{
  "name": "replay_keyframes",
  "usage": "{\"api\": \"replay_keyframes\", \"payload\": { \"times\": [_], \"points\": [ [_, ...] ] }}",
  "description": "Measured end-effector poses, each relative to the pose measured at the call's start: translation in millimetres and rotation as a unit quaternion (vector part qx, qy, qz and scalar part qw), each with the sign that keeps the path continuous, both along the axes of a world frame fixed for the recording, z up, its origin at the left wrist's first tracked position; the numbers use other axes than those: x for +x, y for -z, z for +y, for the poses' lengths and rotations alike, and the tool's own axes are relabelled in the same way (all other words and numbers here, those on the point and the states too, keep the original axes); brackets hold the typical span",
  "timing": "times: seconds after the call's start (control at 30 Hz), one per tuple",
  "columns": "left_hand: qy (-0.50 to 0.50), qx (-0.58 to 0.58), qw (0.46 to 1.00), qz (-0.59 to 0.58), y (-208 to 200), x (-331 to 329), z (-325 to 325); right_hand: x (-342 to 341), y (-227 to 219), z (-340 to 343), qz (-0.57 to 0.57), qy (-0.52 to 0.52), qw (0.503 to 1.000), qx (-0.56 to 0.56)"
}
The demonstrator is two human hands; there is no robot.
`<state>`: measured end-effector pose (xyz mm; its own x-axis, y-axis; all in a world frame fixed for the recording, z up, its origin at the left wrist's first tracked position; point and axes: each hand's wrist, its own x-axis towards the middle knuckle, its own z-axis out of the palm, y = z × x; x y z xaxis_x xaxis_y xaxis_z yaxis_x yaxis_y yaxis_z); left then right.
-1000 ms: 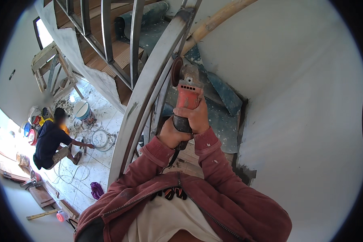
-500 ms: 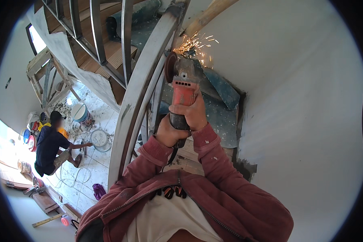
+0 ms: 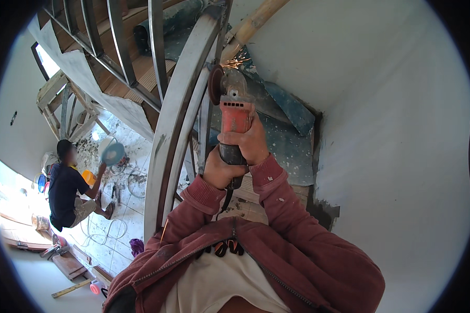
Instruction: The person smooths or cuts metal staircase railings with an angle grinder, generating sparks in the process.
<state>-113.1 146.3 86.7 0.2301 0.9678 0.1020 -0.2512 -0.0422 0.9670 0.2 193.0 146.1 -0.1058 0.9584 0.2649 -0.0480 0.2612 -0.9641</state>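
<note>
A red and black angle grinder (image 3: 235, 119) is gripped in both my hands. My left hand (image 3: 220, 168) wraps round the black rear of its body, by the cord. Higher up, my right hand (image 3: 249, 140) closes round the body where the red housing meets the black part. The brown grinder disc (image 3: 215, 86) is at the inner side of the grey metal handrail (image 3: 178, 99); the exact contact point is hard to see. Orange sparks (image 3: 237, 61) fly off beyond the disc.
Below on the left, a person (image 3: 68, 188) squats on the tiled floor, holding a round blue thing (image 3: 113, 154). Wooden steps (image 3: 115, 73) lie behind the metal balusters (image 3: 121, 41). A speckled blue-green sheet (image 3: 284, 151) and a white wall (image 3: 397, 156) are to my right.
The spark spray has shrunk. My hands and the grinder have hardly shifted in view. The person below has raised an arm from near a round lid and now holds up the blue thing.
</note>
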Motion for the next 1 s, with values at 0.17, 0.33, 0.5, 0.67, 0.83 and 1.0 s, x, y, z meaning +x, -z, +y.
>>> {"api": "replay_keyframes", "payload": {
  "times": [0.17,0.33,0.5,0.67,0.83,1.0],
  "points": [
    [-0.017,0.004,1.0,-0.013,-10,6,-14,-2,1,-9,0.055,-0.037,0.998,-0.005],
    [0.003,0.0,1.0,0.002,-18,7,-12,4,0,-7,0.042,-0.023,0.999,-0.006],
    [0.008,-0.031,0.999,-0.008,-14,7,-9,3,-9,-6,0.0,-0.03,1.0,-0.003],
    [-0.023,-0.015,0.999,-0.032,-15,12,-16,5,1,-4,0.014,-0.032,0.999,-0.013],
    [-0.031,-0.006,0.999,-0.022,-16,12,-14,5,-4,-4,0.005,-0.027,1.0,-0.004],
    [-0.017,-0.015,0.999,-0.03,-23,14,-14,7,-8,-3,0.024,-0.029,0.999,-0.01]
  ]
}}
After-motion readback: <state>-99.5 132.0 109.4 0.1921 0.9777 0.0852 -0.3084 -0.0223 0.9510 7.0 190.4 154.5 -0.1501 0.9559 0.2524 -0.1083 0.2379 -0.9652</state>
